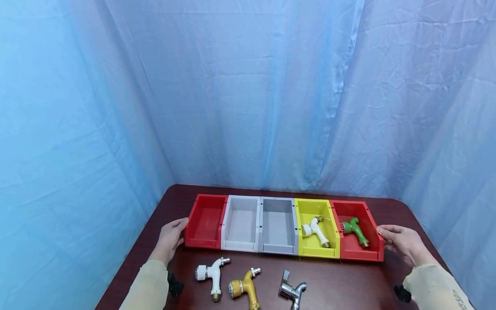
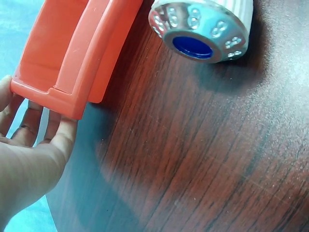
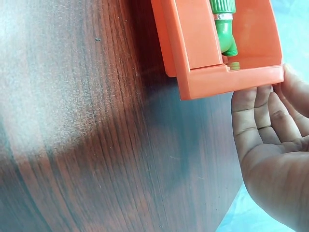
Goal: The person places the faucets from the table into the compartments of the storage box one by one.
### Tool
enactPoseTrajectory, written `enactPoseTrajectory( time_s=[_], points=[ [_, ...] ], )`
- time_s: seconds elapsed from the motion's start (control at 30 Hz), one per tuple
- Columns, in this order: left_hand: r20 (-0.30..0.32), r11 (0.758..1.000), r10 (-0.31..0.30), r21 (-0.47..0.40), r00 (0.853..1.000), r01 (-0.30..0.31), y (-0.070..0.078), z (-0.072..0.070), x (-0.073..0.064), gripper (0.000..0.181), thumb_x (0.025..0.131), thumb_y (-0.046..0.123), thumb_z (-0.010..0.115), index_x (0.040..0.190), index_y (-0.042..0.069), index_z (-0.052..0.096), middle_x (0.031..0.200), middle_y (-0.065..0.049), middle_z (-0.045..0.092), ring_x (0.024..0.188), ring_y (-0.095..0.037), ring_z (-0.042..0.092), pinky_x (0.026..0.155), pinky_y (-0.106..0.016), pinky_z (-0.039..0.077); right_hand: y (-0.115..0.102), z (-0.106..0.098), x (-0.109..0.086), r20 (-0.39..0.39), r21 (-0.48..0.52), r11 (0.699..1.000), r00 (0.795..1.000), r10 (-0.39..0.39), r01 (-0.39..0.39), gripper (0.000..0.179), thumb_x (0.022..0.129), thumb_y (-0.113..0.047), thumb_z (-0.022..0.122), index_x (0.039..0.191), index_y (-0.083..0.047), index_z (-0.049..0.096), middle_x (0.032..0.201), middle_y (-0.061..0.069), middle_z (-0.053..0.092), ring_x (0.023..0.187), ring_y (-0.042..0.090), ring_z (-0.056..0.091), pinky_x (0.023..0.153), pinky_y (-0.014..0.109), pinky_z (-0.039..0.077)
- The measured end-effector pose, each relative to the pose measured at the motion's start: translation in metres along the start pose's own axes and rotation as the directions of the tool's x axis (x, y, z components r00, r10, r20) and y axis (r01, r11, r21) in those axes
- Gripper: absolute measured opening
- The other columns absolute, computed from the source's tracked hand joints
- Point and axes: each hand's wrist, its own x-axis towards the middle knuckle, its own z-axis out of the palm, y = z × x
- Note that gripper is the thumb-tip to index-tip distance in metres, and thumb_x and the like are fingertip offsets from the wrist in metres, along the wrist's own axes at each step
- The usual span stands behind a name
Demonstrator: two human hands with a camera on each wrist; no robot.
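Note:
Five bins stand side by side in a row. My left hand grips the outer side of the left red bin, thumb at the rim and fingers below it. At the other end, my right hand holds the right red bin the same way. A green tap lies in that right bin. Beside it, the yellow bin contains a white tap. Nothing lies in the left red bin, the white bin or the grey bin.
In front of the row, on the dark wood table, lie another white tap, a gold tap and a chrome tap. Light blue curtains hang behind and at both sides of the table.

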Motion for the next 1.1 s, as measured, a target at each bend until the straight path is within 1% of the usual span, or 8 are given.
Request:
enactPoseTrajectory(
  time_s=[0.17, 0.33, 0.5, 0.6, 0.77, 0.83, 1.0, 1.1],
  points=[
    [0.001, 0.999, 0.027, 0.041, 1.000, -0.027, 0.002, -0.002, -0.003, 0.054, 0.107, 0.036, 0.053, 0.152, 0.006, 0.046, 0.152, -0.021, 0.047, 0.134, -0.036, 0.051, 0.106, -0.047, 0.050, 0.001, 0.000, 0.000, -0.006, 0.023, 1.000, 1.000, 0.017, -0.016, 0.026, 0.098, -0.027, 0.071, 0.111, -0.005, 0.075, 0.089, -0.007, 0.074, 0.079, 0.012, 0.070, 0.075, 0.034, 0.062],
    [-0.021, 0.988, 0.088, 0.126, 0.996, -0.085, 0.009, -0.003, -0.006, 0.051, 0.107, 0.034, 0.054, 0.151, 0.010, 0.048, 0.152, -0.020, 0.047, 0.133, -0.037, 0.053, 0.105, -0.049, 0.051, 0.001, -0.001, 0.000, -0.005, 0.016, 1.000, 1.000, 0.021, -0.021, 0.031, 0.098, -0.028, 0.070, 0.115, -0.002, 0.073, 0.089, -0.007, 0.074, 0.079, 0.012, 0.070, 0.075, 0.034, 0.062],
    [-0.052, 0.941, 0.193, 0.292, 0.980, -0.169, 0.022, 0.005, -0.014, 0.050, 0.106, 0.031, 0.055, 0.151, 0.012, 0.048, 0.155, -0.019, 0.043, 0.136, -0.039, 0.047, 0.109, -0.057, 0.045, -0.001, 0.000, 0.001, 0.003, -0.006, 1.000, 1.000, 0.028, -0.028, 0.038, 0.100, -0.027, 0.069, 0.122, 0.004, 0.068, 0.090, -0.007, 0.074, 0.080, 0.013, 0.070, 0.075, 0.035, 0.062],
    [-0.050, 0.867, 0.316, 0.422, 0.948, -0.266, 0.030, 0.013, -0.019, 0.047, 0.105, 0.026, 0.057, 0.148, 0.010, 0.052, 0.153, -0.019, 0.043, 0.136, -0.039, 0.045, 0.108, -0.057, 0.045, -0.003, 0.000, 0.000, 0.003, -0.025, 0.999, 1.000, 0.028, -0.028, 0.045, 0.100, -0.027, 0.068, 0.128, 0.008, 0.063, 0.090, -0.007, 0.073, 0.080, 0.013, 0.070, 0.076, 0.035, 0.062],
    [0.029, 0.702, 0.508, 0.565, 0.861, -0.433, 0.044, 0.033, -0.033, 0.045, 0.100, 0.019, 0.065, 0.143, 0.009, 0.059, 0.147, -0.017, 0.049, 0.134, -0.038, 0.047, 0.107, -0.058, 0.046, -0.004, 0.002, -0.002, -0.009, -0.031, 0.999, 1.000, 0.024, -0.024, 0.043, 0.100, -0.027, 0.068, 0.126, 0.008, 0.064, 0.089, -0.007, 0.072, 0.080, 0.014, 0.069, 0.075, 0.035, 0.062],
    [0.072, 0.646, 0.552, 0.593, 0.830, -0.481, 0.048, 0.043, -0.040, 0.045, 0.098, 0.019, 0.067, 0.142, 0.010, 0.061, 0.146, -0.016, 0.050, 0.135, -0.038, 0.046, 0.107, -0.060, 0.044, -0.005, 0.002, -0.002, -0.016, -0.042, 0.999, 1.000, 0.021, -0.022, 0.046, 0.101, -0.027, 0.067, 0.128, 0.010, 0.061, 0.089, -0.007, 0.072, 0.079, 0.014, 0.069, 0.074, 0.035, 0.062],
    [0.171, 0.550, 0.609, 0.613, 0.775, -0.567, 0.054, 0.066, -0.060, 0.044, 0.096, 0.019, 0.072, 0.139, 0.014, 0.064, 0.145, -0.011, 0.054, 0.135, -0.035, 0.046, 0.108, -0.058, 0.044, -0.006, 0.004, -0.002, -0.029, -0.084, 0.996, 0.999, 0.018, -0.020, 0.057, 0.101, -0.027, 0.066, 0.136, 0.015, 0.051, 0.090, -0.005, 0.072, 0.080, 0.015, 0.069, 0.074, 0.035, 0.062],
    [0.237, 0.487, 0.644, 0.605, 0.727, -0.629, 0.053, 0.081, -0.070, 0.045, 0.093, 0.018, 0.076, 0.137, 0.014, 0.066, 0.143, -0.008, 0.056, 0.133, -0.032, 0.048, 0.106, -0.053, 0.047, -0.007, 0.005, -0.002, -0.037, -0.095, 0.995, 0.999, 0.018, -0.021, 0.056, 0.102, -0.027, 0.065, 0.136, 0.015, 0.051, 0.090, -0.004, 0.072, 0.080, 0.015, 0.069, 0.074, 0.035, 0.062]
  ],
)
